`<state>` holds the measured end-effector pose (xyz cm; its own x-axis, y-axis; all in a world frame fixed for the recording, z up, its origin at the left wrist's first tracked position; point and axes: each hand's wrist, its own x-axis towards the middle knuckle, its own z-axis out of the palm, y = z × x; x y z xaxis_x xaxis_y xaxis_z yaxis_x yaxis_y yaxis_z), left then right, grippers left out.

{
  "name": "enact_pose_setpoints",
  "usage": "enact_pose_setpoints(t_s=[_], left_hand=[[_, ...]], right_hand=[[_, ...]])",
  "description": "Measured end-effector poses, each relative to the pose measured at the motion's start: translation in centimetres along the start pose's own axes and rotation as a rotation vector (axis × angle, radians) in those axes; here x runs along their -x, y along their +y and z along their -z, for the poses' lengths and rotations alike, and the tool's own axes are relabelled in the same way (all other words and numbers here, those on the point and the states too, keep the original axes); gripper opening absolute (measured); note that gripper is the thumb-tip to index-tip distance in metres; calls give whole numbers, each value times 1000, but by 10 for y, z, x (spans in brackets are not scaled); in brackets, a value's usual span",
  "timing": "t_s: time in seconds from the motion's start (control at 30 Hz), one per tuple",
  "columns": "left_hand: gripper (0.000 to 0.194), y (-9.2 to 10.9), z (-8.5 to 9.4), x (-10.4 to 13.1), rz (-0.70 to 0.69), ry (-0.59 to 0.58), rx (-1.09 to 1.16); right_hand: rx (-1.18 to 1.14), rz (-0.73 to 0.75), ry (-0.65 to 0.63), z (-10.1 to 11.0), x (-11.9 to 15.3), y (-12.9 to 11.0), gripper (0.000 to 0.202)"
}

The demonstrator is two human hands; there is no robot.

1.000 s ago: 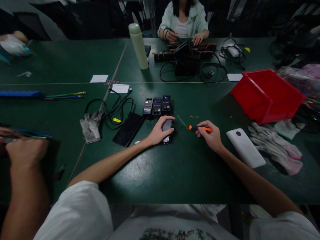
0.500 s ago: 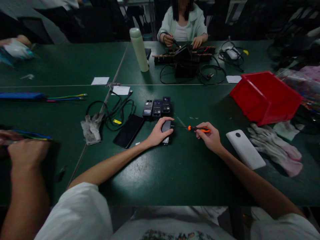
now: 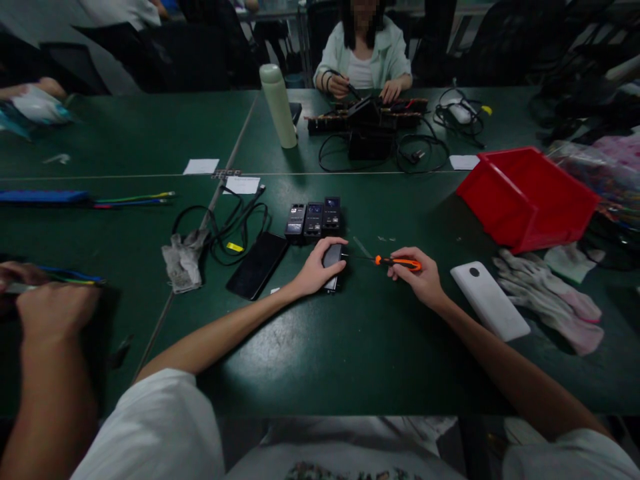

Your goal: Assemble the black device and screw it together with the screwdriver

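My left hand (image 3: 317,268) is wrapped round a small dark module (image 3: 332,257) on the green table, thumb and fingers at its sides. In my right hand (image 3: 418,275) is an orange and black screwdriver (image 3: 399,263), its thin shaft pointing left towards the module's right side. Whether the tip touches the module is too small to tell. Three similar black modules (image 3: 313,219) stand side by side just beyond my left hand. A black phone (image 3: 257,265) lies to the left of it.
A red bin (image 3: 530,200), a white power bank (image 3: 489,300) and grey gloves (image 3: 547,300) are on the right. Cables (image 3: 243,223) and another glove (image 3: 184,260) lie left. A green bottle (image 3: 279,107) stands ahead. One person works opposite; another's hands (image 3: 55,310) are at the left edge.
The view has shifted slightly. My left hand still holds the module and my right hand the screwdriver, whose handle looks slightly turned.
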<state>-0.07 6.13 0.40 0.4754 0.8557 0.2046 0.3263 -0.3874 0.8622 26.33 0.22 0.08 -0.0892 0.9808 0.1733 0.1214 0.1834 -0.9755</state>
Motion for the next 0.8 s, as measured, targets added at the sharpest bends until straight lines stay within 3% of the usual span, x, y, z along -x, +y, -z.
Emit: enact_pose_setpoints(t_s=[0.1, 0.27, 0.8], left_hand=[[42, 0, 0, 0, -10, -4, -7], [41, 1, 0, 0, -1, 0, -23], [42, 1, -1, -1, -55, -23, -16]], right_hand=[[-72, -52, 8, -1, -2, -2, 33], [24, -133, 43, -2, -2, -5, 21], [165, -15, 165, -1, 0, -3, 17]])
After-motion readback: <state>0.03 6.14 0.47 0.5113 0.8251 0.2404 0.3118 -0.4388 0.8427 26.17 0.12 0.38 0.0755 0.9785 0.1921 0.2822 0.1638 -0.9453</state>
